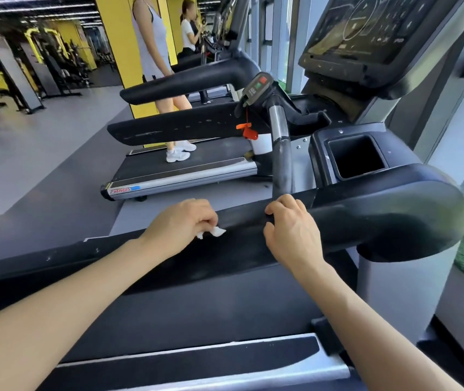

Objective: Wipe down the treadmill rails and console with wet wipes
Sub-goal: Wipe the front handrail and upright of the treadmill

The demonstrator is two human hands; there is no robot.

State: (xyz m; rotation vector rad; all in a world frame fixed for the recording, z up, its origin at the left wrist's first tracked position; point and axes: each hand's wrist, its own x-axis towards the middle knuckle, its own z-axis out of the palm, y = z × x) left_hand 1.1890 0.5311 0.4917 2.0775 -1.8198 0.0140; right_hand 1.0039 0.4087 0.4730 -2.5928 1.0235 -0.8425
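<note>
1. Two hands were on the near treadmill rail [239,244] when I looked. My left hand [178,221] had its fingers curled around a small white wet wipe [215,232] and pressed it on the top of the rail.
2. My right hand [291,227] gripped the same rail just beside the left one, close to the end where the rail meets the big black arm [394,210]. It held no wipe.
3. I judged the step to be rail wiping. The wipe sat near the middle of the rail, so some rail on both sides likely needed more rubbing.
4. The console [366,32] stood up high near the top right corner, well apart from the wipe.
5. Next, I thought the left hand should slide the wipe along the rail, pressing down flat, then reach up to the console.
</note>
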